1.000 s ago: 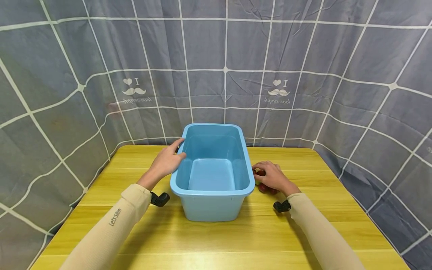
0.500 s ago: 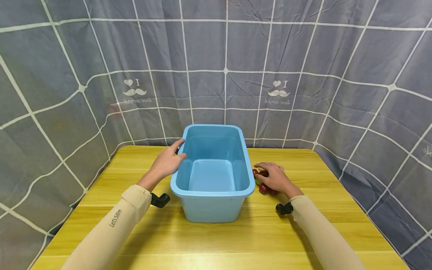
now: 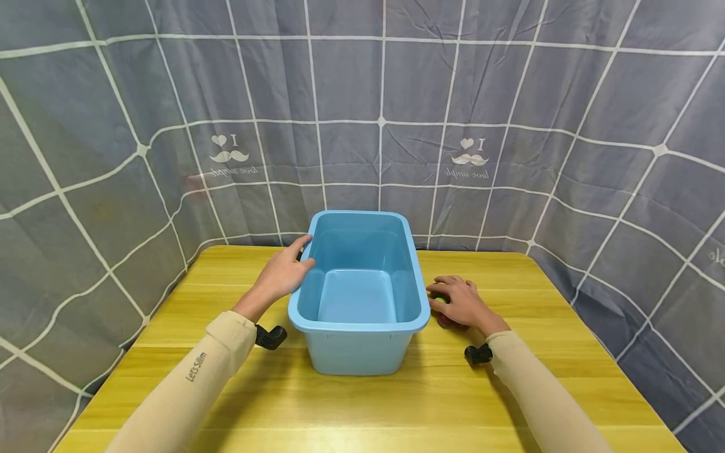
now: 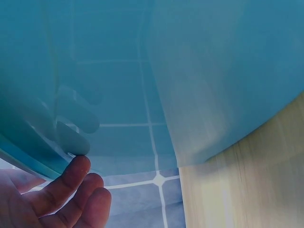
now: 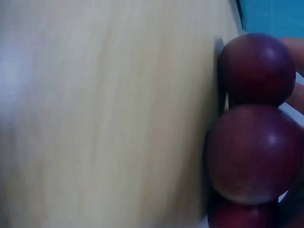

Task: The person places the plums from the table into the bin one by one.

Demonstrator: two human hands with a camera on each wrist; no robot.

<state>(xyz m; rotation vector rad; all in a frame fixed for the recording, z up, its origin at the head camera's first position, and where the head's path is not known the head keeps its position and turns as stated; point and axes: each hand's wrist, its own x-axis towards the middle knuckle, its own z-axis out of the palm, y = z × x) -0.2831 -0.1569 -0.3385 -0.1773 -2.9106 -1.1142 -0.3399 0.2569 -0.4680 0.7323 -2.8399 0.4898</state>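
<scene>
My left hand (image 3: 283, 272) holds the left rim of a deep light-blue plastic tub (image 3: 359, 327), thumb over the edge. In the left wrist view its curled fingers (image 4: 71, 178) meet the translucent tub wall (image 4: 114, 95). To the right of the tub, my right hand (image 3: 460, 301) curves low over some round fruits, palm down. A bit of green fruit (image 3: 440, 300) shows between thumb and forefinger. Dark red plum-like fruits (image 5: 254, 152) stand in a row beside its fingers (image 5: 295, 52) in the right wrist view. Whether the fingers squeeze any fruit is unclear.
Both hands work over a yellow wooden table (image 3: 362, 409). A grey curtain (image 3: 351, 151) with white grid lines hangs behind and around its back and sides. Black wrist cameras, such as the right one (image 3: 478, 353), sit under both wrists.
Half a second ago the right hand lay more open, with several red fruits showing; now its fingers cover most of them and the green one shows. The left hand stays on the rim.
</scene>
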